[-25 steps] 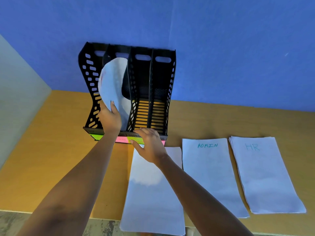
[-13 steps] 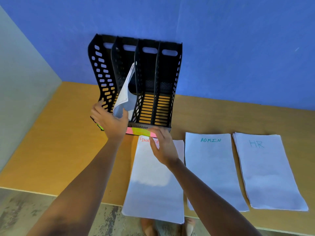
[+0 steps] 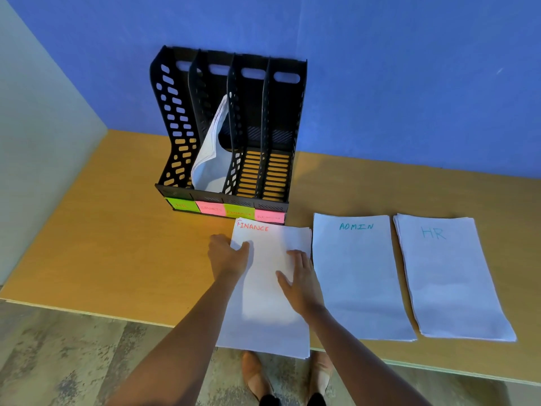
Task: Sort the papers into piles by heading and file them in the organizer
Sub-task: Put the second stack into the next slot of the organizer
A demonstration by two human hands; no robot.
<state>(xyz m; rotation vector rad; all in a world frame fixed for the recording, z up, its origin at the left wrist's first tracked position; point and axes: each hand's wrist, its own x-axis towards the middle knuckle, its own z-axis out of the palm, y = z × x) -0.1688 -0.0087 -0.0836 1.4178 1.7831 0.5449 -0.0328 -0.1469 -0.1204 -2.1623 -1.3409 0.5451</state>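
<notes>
A black four-slot organizer (image 3: 265, 101) stands against the blue wall, with green and pink labels (image 3: 225, 210) along its front. A curled stack of filed papers (image 3: 209, 159) leans in its second slot from the left. Three white piles lie on the table: FINANCE (image 3: 270, 303), ADMIN (image 3: 358, 276) and HR (image 3: 448, 276). My left hand (image 3: 227, 254) holds the FINANCE pile's left edge, thumb on top. My right hand (image 3: 301, 281) rests flat on that pile near its right edge.
The wooden table (image 3: 117, 244) ends at a front edge just under the FINANCE pile, which overhangs it. A pale wall panel (image 3: 35, 159) stands at the left. My feet (image 3: 254, 376) show on the floor below.
My left hand let go of the papers in the second slot and came down to the FINANCE pile's left edge. My right hand slid back onto the same pile.
</notes>
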